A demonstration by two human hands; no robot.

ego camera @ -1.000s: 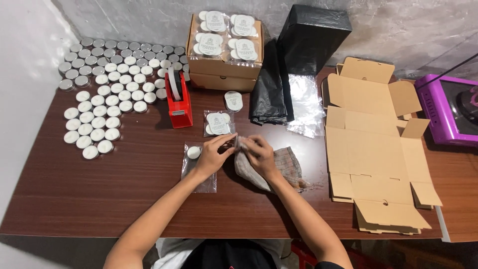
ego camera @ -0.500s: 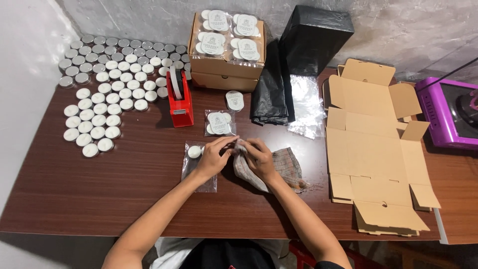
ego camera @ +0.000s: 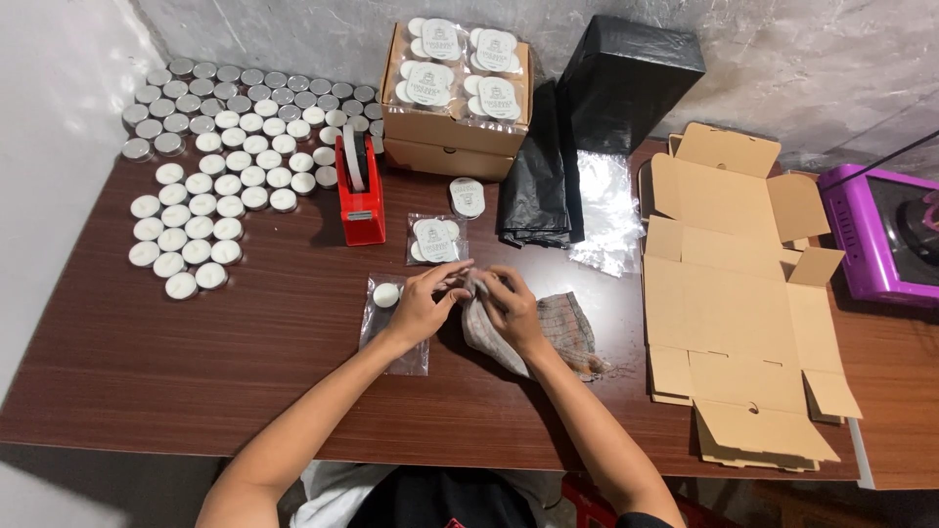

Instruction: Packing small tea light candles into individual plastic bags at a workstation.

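My left hand and my right hand meet at the middle of the brown table, both closed on a grey checked cloth. Something small is pinched inside the cloth between the fingers; what it is stays hidden. Under my left hand lies a clear plastic bag with one white tealight on it. A sealed clear pack of tealights lies just beyond my hands.
Several loose tealights cover the far left. A red tape dispenser, an open cardboard box of packed tealights, black bags, a black box, flat cardboard blanks and a purple appliance stand around.
The hands stay at the same spot on the cloth; only the fingers shift slightly.
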